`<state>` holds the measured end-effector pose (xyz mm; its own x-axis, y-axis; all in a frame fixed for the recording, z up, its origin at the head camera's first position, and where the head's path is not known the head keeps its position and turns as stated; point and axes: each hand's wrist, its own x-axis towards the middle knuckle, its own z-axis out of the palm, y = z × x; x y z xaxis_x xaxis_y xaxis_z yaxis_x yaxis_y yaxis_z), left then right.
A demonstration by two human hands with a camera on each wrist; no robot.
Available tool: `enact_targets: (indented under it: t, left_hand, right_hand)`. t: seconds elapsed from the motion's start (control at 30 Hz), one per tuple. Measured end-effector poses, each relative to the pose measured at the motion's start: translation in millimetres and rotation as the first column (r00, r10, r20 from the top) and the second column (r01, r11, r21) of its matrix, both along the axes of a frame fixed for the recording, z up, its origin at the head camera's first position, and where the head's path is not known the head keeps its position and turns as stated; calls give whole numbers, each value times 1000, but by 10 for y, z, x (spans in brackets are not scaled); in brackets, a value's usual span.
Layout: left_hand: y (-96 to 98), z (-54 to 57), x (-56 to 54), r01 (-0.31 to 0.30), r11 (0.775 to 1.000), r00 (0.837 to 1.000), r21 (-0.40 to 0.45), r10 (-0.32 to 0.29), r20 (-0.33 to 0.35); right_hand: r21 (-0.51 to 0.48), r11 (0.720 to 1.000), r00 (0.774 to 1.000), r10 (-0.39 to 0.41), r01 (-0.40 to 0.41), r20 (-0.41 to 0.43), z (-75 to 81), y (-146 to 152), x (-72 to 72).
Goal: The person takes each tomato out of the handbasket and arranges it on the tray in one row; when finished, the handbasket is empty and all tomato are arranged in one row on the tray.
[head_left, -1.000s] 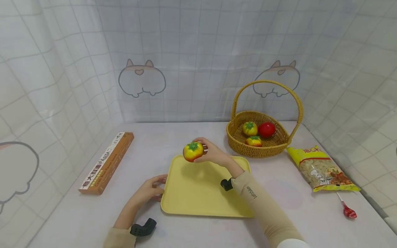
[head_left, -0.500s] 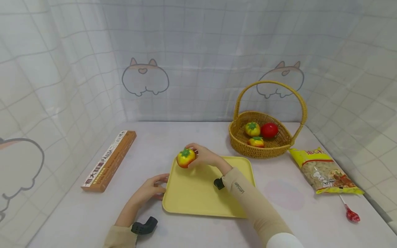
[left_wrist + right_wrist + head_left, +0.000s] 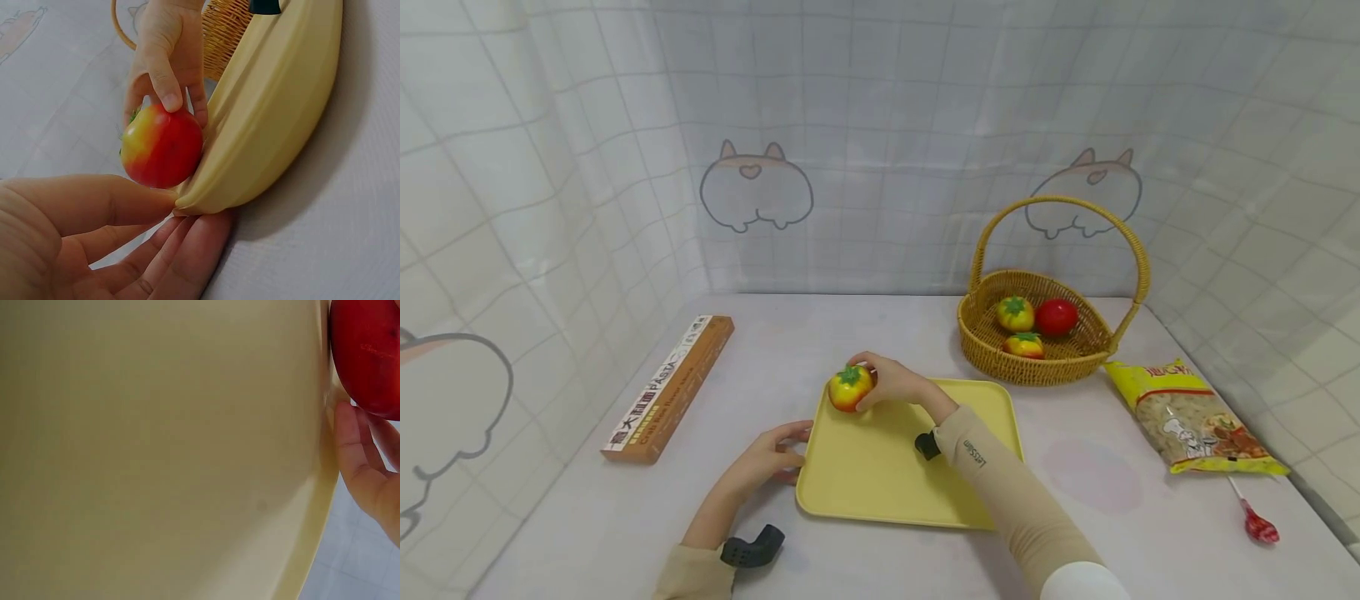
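Note:
My right hand (image 3: 895,382) holds a red-and-yellow tomato (image 3: 847,390) with a green leafy top, over the far left corner of a yellow tray (image 3: 887,471). In the left wrist view, that tomato (image 3: 164,150) sits right at the inner side of the tray (image 3: 269,131), with the right thumb and fingers around it. My left hand (image 3: 767,461) grips the tray's left rim, thumb above and fingers underneath. The right wrist view looks closely at the tray's bare surface (image 3: 162,450), with the tomato's red underside (image 3: 367,359) and left-hand fingers (image 3: 356,447) at its right side.
A wicker basket (image 3: 1037,372) with a tall handle stands at the back right. Inside lie two yellow tomatoes (image 3: 1016,314) and a red fruit (image 3: 1057,317). A pasta bag (image 3: 1195,421) and a lollipop (image 3: 1259,527) lie right; a long pasta box (image 3: 670,390) lies left.
My right hand has lowered the tomato and brought it left to the tray's far left corner. My left hand keeps its place at the rim. The head view has shifted slightly.

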<state>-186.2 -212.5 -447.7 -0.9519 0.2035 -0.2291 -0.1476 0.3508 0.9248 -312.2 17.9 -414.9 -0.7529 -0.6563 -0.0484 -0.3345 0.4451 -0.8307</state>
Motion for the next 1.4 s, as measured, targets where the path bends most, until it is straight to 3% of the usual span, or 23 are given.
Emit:
enact_targets:
  t: [0.5, 0.8, 1.13, 1.4]
  left_hand:
    - [2, 21, -4, 9, 1000, 1000, 8, -9, 11]
    - [-4, 20, -9, 10, 1000, 1000, 25, -10, 8]
    - [-4, 9, 17, 7, 1000, 1000, 21, -8, 13]
    - [-23, 17, 9, 37, 999, 999, 34, -37, 3]
  right_hand:
    - [40, 999, 1000, 9, -10, 23, 50, 79, 22]
    - [-26, 1000, 998, 6, -4, 69, 138, 257, 56]
    - [-47, 998, 999, -44, 45, 18, 167, 530, 61]
    - [-78, 993, 995, -79, 85, 68, 251, 725, 88]
